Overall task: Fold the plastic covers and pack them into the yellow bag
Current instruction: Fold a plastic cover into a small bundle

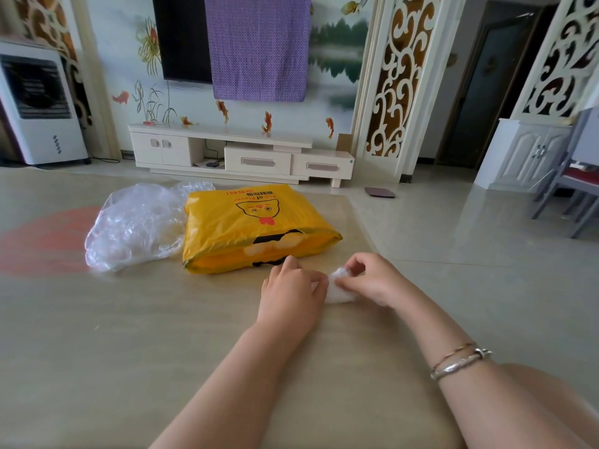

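Head view, hands: we see 2 bare hands meeting low on a beige table [136,335], just in front of the yellow bag [249,228].
Left hand [293,294]: we see it knuckles up, fingers curled onto the left edge of a small folded plastic cover [338,288], gripping it against the table.
Right hand [372,280]: we see thumb and fingers pinching the right side of the same cover; 2 bangles [460,359] sit on that forearm.
Folded cover: a small white, crumpled wad, held between both hands, outside the bag and near its front edge.
Yellow bag: lying flat on the table, bulging, with a cartoon face and printed text on top; its black handle opening faces the hands.
Loose covers: a heap of clear plastic covers [136,225] lies touching the bag's left side.
Table top: a faint red patch [48,241] shows at the left.
Background: we see a white TV cabinet [227,153], a dark screen partly draped with purple cloth [259,47], and a white air cooler [39,105] at far left.
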